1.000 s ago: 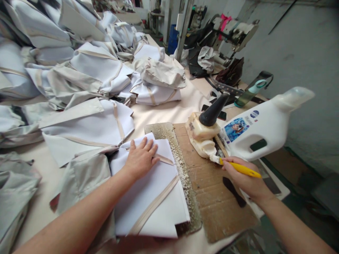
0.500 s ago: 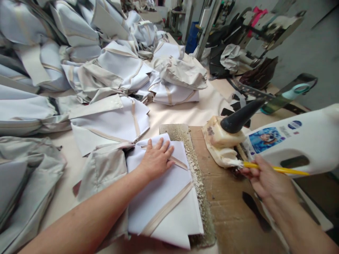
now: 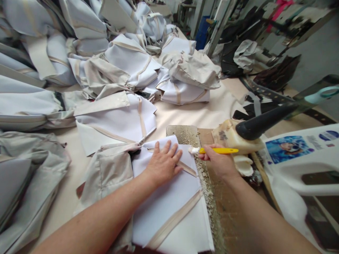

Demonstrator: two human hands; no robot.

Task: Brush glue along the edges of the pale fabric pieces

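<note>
White fabric panel (image 3: 165, 215): one, layered, with beige tape strips across it, lying on a cream table (image 3: 190, 118) at the front, over a grey-beige fabric piece (image 3: 111, 176).

Left hand (image 3: 162, 164): open, palm down, fingers spread, pressing flat on the panel.

Right hand (image 3: 218, 158): closed, gripping a yellow-handled brush (image 3: 218, 151) just above the panel's right edge. Brush tip is white with glue and sits near the left hand's fingertips, apparently not touching the panel.

Crusted board edge (image 3: 185, 135): one, thick with dried glue flakes, just beside the panel, joining a cardboard sheet (image 3: 225, 225).

Cream glue lump (image 3: 225, 135): one, hardened, on the cardboard, with a black cone (image 3: 262, 123) pointing out of it.

White plastic jug (image 3: 296, 169): one, on its side, with a blue picture label, at far right.

Pale fabric pieces (image 3: 119, 70): many, in folded heaps across the table, with beige trim.

Further back: green water bottle (image 3: 315, 97), dark bag (image 3: 278, 74), blue barrel (image 3: 202, 42), sewing machine (image 3: 291, 28), the last blurred.
</note>
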